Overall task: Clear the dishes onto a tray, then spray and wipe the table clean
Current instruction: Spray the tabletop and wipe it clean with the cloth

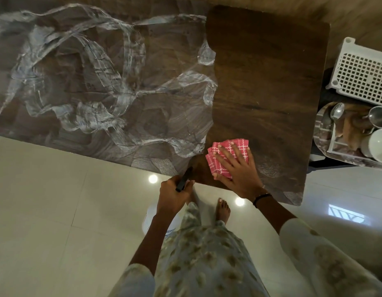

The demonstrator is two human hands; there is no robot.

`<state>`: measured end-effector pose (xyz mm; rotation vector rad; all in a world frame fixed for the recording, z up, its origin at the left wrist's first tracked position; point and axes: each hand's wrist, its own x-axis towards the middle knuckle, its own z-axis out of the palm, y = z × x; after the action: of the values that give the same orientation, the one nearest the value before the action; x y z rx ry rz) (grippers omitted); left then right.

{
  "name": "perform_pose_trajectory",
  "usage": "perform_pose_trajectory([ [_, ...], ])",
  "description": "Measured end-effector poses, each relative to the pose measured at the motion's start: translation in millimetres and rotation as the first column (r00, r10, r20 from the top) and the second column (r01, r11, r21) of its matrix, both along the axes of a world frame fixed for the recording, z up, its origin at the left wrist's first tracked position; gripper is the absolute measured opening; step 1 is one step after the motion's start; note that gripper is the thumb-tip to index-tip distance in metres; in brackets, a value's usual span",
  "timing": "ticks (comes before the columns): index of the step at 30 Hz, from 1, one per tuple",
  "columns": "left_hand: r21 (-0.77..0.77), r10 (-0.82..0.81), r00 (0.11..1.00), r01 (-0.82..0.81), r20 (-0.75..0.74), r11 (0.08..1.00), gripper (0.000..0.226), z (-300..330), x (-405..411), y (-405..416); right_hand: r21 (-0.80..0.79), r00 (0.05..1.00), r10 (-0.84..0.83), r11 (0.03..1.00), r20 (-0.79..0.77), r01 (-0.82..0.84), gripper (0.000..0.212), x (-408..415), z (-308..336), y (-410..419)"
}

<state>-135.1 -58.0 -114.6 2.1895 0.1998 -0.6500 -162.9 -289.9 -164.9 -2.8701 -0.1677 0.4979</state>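
**Dishes cleared, table sprayed, wiping only partly done**

From my remote seat I judge the first half of the job finished: the tray [320, 133] sits off the right end of the table [271, 61], well apart from the hands, and carries a white bowl [378, 144], a steel cup [378, 116] and a spoon [337, 111]. I see no dishes on the table itself. A white perforated basket [363, 67] stands just beyond the tray.

Spraying also looks done, at least over the left stretch. Pale, foamy streaks [78, 82] swirl across most of the wood there, unwiped. The right portion shows dark, plain grain, so I take it as already wiped or never sprayed; I cannot tell which.

The right hand [235, 168] lies flat on the folded pink checked cloth [224, 155], fingers spread wide and straight, pressing it onto the table near the front edge, right at the border between the streaked and the dark wood. The left hand [175, 194] is curled round the dark trigger of a spray bottle [183, 180], held at the table's near edge; the white body of the bottle shows below the wrist, mostly hidden by the arm.

What remains, as I read it, is the bulk of the wiping: the whole streaked left expanse still wants the cloth.
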Motion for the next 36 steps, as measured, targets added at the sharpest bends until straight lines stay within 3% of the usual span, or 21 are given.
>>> perform_pose_trajectory([
  [6, 0.069, -0.003, 1.0, 0.005, -0.026, 0.998, 0.042, -8, 2, 16, -0.002, 0.999, -0.045, 0.999, 0.027, 0.045, 0.067, 7, -2, 6],
  [10, 0.018, 0.004, 1.0, -0.004, -0.003, 1.0, 0.036, -7, 8, 23, -0.004, 0.998, -0.039, 0.999, 0.039, 0.039, 0.067, 8, -2, 6],
  [14, 0.062, 0.037, 0.999, -0.038, 0.024, 0.997, 0.031, -6, 18, 21, 0.004, 0.998, -0.049, 0.999, 0.048, 0.048, 0.067, 12, -2, 9],
  [19, -0.026, 0.037, 0.998, -0.036, 0.046, 0.999, 0.029, -5, 21, 29, 0.02, 0.993, -0.11, 0.994, 0.048, 0.109, 0.068, 50, -1, 44],
  [22, -0.044, 0.085, 0.994, -0.082, 0.07, 0.996, 0.036, -3, 23, 38, 0.065, 0.998, -0.042, 0.997, 0.045, 0.039, 0.067, 65, -3, 90],
  [25, -0.069, 0.107, 0.991, -0.101, 0.082, 0.992, 0.04, 1, 23, 44, 0.087, 0.991, 0.128, 0.988, 0.034, -0.131, 0.065, 52, -4, 126],
  [29, -0.066, 0.117, 0.992, -0.114, 0.056, 0.991, 0.042, -1, 25, 53, 0.098, 0.959, 0.264, 0.957, 0.101, -0.274, 0.058, 18, -11, 104],
  [36, -0.054, 0.142, 0.988, -0.138, 0.058, 0.989, 0.036, 2, 35, 64, 0.044, 0.994, 0.08, 0.996, 0.074, -0.083, 0.066, 52, -4, 76],
])
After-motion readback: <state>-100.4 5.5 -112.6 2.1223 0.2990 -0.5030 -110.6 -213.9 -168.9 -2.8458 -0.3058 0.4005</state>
